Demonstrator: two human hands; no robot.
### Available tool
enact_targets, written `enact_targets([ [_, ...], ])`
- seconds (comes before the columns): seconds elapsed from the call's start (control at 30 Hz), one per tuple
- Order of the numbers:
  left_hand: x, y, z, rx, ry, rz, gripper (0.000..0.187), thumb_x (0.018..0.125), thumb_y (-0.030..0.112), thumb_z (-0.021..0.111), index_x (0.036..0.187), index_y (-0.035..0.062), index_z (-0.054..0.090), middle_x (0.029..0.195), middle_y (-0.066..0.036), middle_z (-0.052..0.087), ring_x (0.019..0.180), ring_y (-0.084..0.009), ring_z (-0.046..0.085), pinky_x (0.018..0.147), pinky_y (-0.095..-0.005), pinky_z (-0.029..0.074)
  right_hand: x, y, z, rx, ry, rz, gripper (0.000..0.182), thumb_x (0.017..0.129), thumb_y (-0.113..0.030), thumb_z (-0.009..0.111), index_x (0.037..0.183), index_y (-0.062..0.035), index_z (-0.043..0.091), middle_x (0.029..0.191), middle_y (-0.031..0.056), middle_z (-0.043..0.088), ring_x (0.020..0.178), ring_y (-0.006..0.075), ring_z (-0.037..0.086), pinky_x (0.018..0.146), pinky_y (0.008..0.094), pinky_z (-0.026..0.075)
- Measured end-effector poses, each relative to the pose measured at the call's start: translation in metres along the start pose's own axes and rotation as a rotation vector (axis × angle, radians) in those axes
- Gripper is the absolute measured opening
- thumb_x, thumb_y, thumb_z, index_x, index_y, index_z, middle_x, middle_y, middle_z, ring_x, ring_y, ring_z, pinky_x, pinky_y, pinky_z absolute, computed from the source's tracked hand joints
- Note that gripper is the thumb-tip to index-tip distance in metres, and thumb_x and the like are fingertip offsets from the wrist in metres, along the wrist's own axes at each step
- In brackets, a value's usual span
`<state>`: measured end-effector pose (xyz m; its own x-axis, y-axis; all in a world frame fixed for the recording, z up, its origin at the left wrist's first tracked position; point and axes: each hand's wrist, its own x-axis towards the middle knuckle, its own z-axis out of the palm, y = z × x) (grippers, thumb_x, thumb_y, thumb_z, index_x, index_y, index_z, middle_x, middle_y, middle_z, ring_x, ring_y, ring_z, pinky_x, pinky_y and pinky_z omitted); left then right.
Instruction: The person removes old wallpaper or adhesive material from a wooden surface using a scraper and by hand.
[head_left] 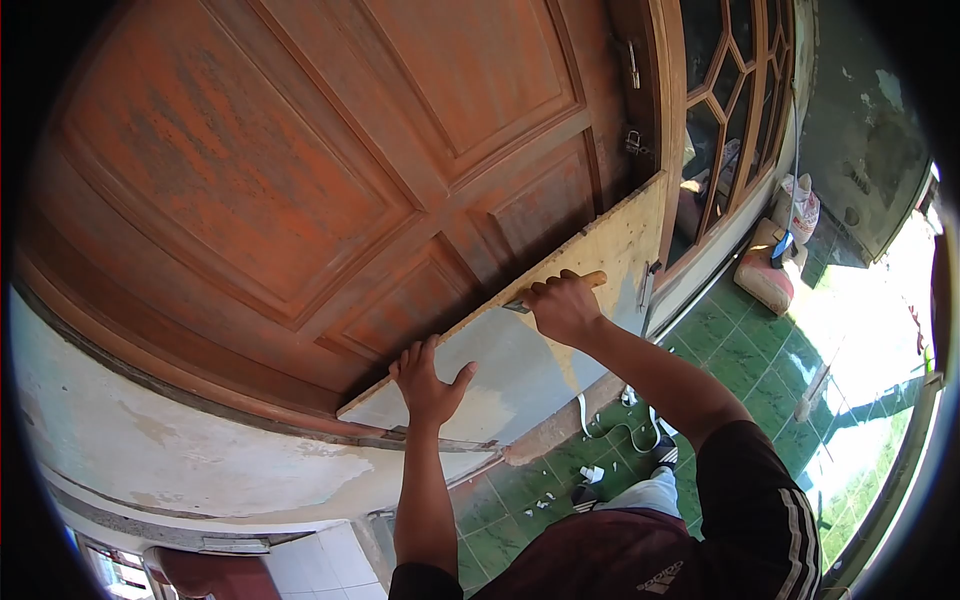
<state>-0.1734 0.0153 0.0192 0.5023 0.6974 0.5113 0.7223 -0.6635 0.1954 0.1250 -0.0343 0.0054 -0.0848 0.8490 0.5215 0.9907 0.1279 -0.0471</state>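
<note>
A long wooden board point(485, 375) leans on its edge against the brown door. Part of its face is grey-white, and bare yellowish wood shows toward the right end. My right hand point(565, 312) is closed around a wooden-handled scraper point(595, 279), its flat metal blade against the board near the border of the grey layer. My left hand point(428, 385) grips the board's upper edge farther left, fingers over the edge and thumb spread on the face. A thin strip point(584, 412) hangs at the board's lower edge.
Behind the board stands a panelled door point(440, 190) with worn paint and a padlock point(633, 142). White scraps point(592, 474) lie on the green tiled floor point(740, 325) by my feet. A filled sack point(770, 270) sits at the right below the window point(720, 110).
</note>
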Motion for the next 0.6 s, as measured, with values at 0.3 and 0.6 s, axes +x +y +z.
enact_targets([
  [0.3,-0.001,0.005,-0.012,0.02,-0.087,-0.038,0.084,0.083,0.061,0.082,0.144,0.0073,0.061,0.122,-0.012,0.065,0.119,-0.0318,0.056,0.108,-0.0509,0.033,-0.002,0.016,-0.024,0.255,0.021,-0.002,0.015,0.099,-0.024,0.067,0.102,-0.0093,0.071,0.081,0.0099,0.074,0.074,0.0308,0.074,0.072,0.0457,0.057],
  [0.6,-0.003,0.005,-0.014,-0.125,-0.039,-0.102,0.074,0.084,0.056,0.082,0.139,0.0094,0.066,0.122,-0.011,0.069,0.12,-0.0293,0.06,0.109,-0.0466,0.034,0.01,-0.01,-0.007,0.121,0.161,-0.089,0.021,0.095,-0.028,0.077,0.09,-0.0098,0.067,0.075,0.0095,0.072,0.07,0.0314,0.072,0.069,0.0441,0.057],
])
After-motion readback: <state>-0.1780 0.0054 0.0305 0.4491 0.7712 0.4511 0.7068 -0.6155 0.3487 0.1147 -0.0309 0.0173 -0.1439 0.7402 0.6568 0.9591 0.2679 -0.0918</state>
